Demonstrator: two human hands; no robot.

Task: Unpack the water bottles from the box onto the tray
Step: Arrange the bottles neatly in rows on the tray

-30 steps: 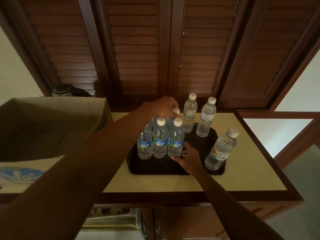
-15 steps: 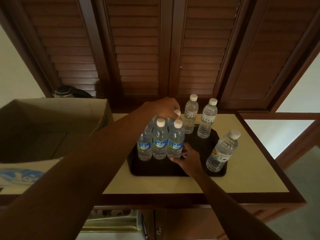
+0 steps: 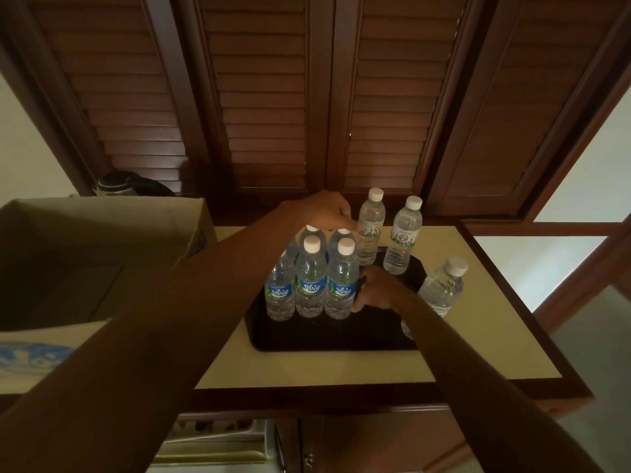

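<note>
A head-worn camera looks down on a tan-topped bench (image 3: 307, 367) with a dark wood edge, set against louvred wooden doors (image 3: 266, 97).

At nine o'clock, an open cardboard box (image 3: 102, 233) stands on the bench's left end; its inside is dark and no bottles show in it. Behind it, at ten o'clock, sits a dark kettle (image 3: 119, 182).

At the centre lies a black tray (image 3: 324, 332). On its left part a tight cluster of blue-labelled water bottles (image 3: 310, 285) stands upright, three in the front row and at least two white caps behind.

The left hand (image 3: 321, 209) reaches in over the cluster from eight o'clock. Its fingers curl down onto the cap of a back-row bottle (image 3: 341, 233), but whether this grip is clenched on the cap or just resting there I cannot tell.

The right hand (image 3: 375, 290) comes from five o'clock, its grip curled against the side of the front right bottle (image 3: 341, 281), at label height.

At one o'clock, two green-labelled bottles (image 3: 403, 233) stand upright at the tray's far edge. At three o'clock, one more bottle (image 3: 444, 288) stands at the tray's right edge, appearing tilted in the wide lens.
</note>
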